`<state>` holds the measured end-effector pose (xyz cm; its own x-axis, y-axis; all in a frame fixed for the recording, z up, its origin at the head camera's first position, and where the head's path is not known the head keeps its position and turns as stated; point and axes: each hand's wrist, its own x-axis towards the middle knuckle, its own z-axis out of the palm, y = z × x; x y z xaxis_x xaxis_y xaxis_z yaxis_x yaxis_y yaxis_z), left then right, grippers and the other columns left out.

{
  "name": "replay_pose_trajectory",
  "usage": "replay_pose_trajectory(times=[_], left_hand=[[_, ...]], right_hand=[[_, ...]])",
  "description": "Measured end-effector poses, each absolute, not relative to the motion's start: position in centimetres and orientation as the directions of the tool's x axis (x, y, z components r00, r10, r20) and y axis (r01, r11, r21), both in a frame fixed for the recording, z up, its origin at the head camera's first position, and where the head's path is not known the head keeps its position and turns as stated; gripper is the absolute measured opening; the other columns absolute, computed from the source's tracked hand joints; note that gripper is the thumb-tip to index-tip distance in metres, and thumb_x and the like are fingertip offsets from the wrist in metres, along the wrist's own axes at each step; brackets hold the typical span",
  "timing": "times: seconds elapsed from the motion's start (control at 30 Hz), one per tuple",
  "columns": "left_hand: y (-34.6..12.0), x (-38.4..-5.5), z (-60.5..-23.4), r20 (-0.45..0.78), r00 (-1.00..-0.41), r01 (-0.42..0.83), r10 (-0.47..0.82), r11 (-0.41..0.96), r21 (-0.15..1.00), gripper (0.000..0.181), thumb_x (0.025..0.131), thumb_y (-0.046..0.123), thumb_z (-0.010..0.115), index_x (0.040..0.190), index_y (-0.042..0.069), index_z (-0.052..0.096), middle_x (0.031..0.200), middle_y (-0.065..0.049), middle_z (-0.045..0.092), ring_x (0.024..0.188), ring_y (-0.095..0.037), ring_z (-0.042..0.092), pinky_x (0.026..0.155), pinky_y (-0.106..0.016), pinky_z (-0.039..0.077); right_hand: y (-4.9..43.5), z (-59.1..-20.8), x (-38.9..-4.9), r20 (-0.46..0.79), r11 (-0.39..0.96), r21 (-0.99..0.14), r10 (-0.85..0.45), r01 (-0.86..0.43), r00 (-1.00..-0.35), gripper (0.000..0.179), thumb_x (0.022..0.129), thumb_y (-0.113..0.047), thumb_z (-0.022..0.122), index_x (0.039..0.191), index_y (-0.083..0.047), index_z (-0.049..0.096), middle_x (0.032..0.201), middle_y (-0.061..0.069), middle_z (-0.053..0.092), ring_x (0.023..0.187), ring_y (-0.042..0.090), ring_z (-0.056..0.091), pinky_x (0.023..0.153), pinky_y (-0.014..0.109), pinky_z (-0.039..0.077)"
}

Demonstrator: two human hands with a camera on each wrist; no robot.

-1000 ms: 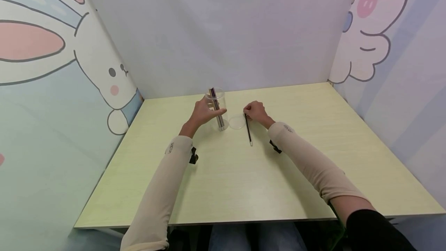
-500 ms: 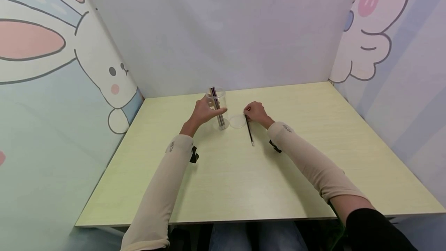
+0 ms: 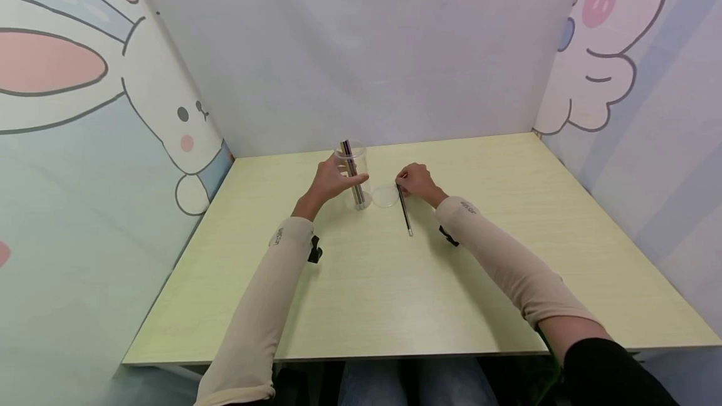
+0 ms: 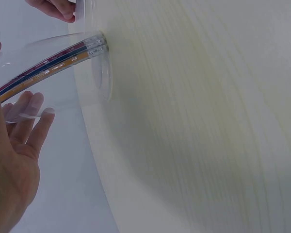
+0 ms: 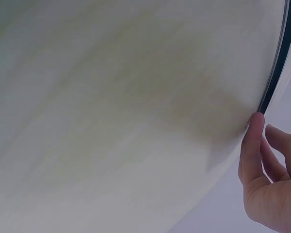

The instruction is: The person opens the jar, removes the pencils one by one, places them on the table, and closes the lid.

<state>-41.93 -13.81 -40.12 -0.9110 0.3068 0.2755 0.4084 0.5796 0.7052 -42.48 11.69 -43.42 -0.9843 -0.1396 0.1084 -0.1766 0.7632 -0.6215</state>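
Observation:
My left hand [image 3: 329, 179] grips a clear plastic jar [image 3: 365, 168] from its left side, thumb in front and fingers behind. The jar stands upright on the table with its top uncovered. Several pencils [image 4: 63, 63] lean inside it, their eraser ends down at the base; red, dark blue and orange barrels show in the left wrist view. To the right, my right hand [image 3: 416, 180] pinches the far end of a dark pencil [image 3: 404, 208] between thumb and fingertips. That pencil lies along the table, its eraser end pointing back toward me.
A clear round lid [image 3: 385, 197] lies flat on the pale wooden table [image 3: 361, 306], between the jar and the single pencil. A plain wall [image 3: 361, 49] rises behind the table's back edge, with cartoon-printed walls at both sides.

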Motion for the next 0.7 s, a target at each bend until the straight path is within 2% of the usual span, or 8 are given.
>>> replay_pose_trajectory(times=[0.13,0.23,0.43,0.7], left_hand=[[-13.8,-41.8,-40.1,0.275,-0.911,0.407,0.306,0.574,0.710,0.082,0.070,0.062,0.076,0.131,0.014,0.049,0.124,-0.007,0.060,0.113,-0.025,0.061,0.086,-0.039,0.053],[-13.7,-41.8,-40.2,0.275,-0.914,0.402,0.297,0.587,0.703,0.080,0.069,0.063,0.075,0.128,0.015,0.050,0.122,-0.006,0.061,0.113,-0.024,0.061,0.085,-0.039,0.053],[-13.7,-41.7,-40.1,0.271,-0.917,0.396,0.291,0.605,0.690,0.078,0.070,0.064,0.074,0.126,0.015,0.051,0.120,-0.005,0.061,0.112,-0.024,0.061,0.085,-0.040,0.053],[-13.7,-41.5,-40.0,0.250,-0.926,0.376,0.283,0.626,0.684,0.075,0.068,0.068,0.072,0.119,0.017,0.054,0.116,-0.005,0.060,0.108,-0.024,0.060,0.085,-0.042,0.052]], right_hand=[[12.2,-43.0,-42.4,0.086,0.710,-0.685,-0.144,-0.163,-0.986,0.020,0.094,-0.014,0.062,0.105,0.000,0.070,0.090,0.014,0.071,0.069,0.022,0.069,0.064,0.032,0.056],[12.5,-42.6,-42.5,0.108,0.690,-0.699,-0.157,-0.187,-0.982,0.021,0.094,-0.015,0.062,0.107,0.000,0.069,0.094,0.016,0.071,0.073,0.025,0.070,0.063,0.031,0.056],[12.6,-41.0,-42.4,0.199,0.712,-0.645,-0.194,-0.277,-0.961,0.021,0.093,-0.015,0.062,0.107,0.000,0.069,0.094,0.018,0.071,0.071,0.025,0.069,0.063,0.032,0.055],[11.8,-37.9,-41.8,0.282,0.709,-0.616,-0.208,-0.343,-0.937,0.022,0.092,-0.020,0.065,0.106,-0.004,0.071,0.096,0.011,0.071,0.073,0.022,0.068,0.062,0.032,0.054]])
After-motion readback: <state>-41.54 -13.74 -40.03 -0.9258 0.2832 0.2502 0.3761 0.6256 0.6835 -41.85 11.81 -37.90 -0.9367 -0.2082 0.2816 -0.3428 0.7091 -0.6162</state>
